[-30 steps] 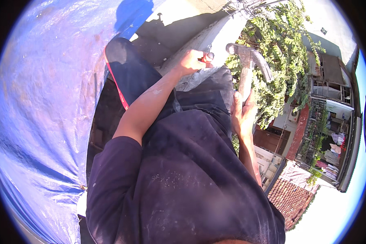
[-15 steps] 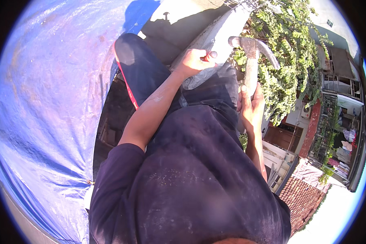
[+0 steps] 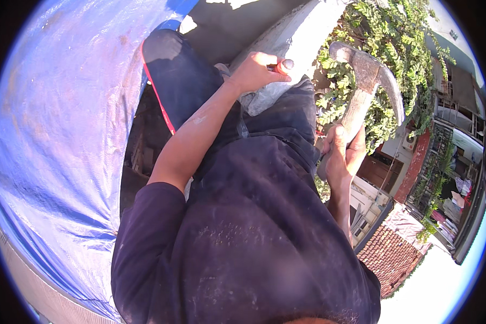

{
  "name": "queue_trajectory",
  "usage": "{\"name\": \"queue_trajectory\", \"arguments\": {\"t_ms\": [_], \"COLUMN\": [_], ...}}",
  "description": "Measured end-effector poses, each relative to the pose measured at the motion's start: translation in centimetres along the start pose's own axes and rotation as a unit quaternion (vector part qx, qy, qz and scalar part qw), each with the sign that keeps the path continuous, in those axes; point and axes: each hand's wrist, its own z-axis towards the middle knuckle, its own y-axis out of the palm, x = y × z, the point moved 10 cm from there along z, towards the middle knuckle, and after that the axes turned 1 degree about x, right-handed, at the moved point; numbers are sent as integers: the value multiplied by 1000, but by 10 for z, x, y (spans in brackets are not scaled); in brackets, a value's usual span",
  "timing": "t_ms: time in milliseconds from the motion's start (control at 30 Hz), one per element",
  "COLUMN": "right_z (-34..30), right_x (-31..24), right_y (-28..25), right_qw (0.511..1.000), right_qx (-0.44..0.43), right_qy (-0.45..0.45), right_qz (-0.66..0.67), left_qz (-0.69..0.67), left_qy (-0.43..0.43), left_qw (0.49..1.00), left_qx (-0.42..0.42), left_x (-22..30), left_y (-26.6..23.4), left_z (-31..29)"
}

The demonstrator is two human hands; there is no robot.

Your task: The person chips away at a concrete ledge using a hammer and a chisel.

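Note:
My left hand (image 3: 255, 73) is closed around a red-handled tool (image 3: 285, 66) with a round grey butt end facing up. The tool's other end is hidden below my fist. Under that hand runs the rough, whitish top of a masonry wall (image 3: 292, 40), between my legs. My right hand (image 3: 342, 156) grips the wooden handle of a claw hammer (image 3: 368, 74), whose worn metal head is raised to the right of the wall, apart from the red-handled tool. The claw curves away to the right.
A blue tarpaulin (image 3: 65, 146) spreads along my left, with a dark gap (image 3: 140, 146) beside my leg. Leafy branches (image 3: 386, 32) crowd the right side behind the hammer. Further down are a tiled roof (image 3: 389, 259) and a balcony with laundry (image 3: 456, 200).
The hammer has swung up and to the right, its head tilting further and looking larger. My left hand keeps its hold on the red-handled tool. The whole view has shifted slightly.

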Motion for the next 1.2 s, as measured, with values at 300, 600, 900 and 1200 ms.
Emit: {"name": "queue_trajectory", "arguments": {"t_ms": [300, 600, 900, 1200], "right_z": [16, 11, 18, 32], "right_x": [3, 0, 7, 19], "right_y": [17, 35, 36, 13], "right_qw": [947, 917, 899, 909], "right_qx": [-71, -128, -108, -106], "right_qy": [51, -8, 10, -46], "right_qz": [-308, -379, -425, -400], "left_qz": [-49, -65, 39, -110], "left_qy": [8, 6, 27, 17], "left_qw": [999, 998, 999, 994], "left_qx": [13, 18, -27, 23], "left_x": [-7, -17, 1, -9], "left_y": [-8, -13, 10, 2], "left_z": [0, 12, 10, 0]}}
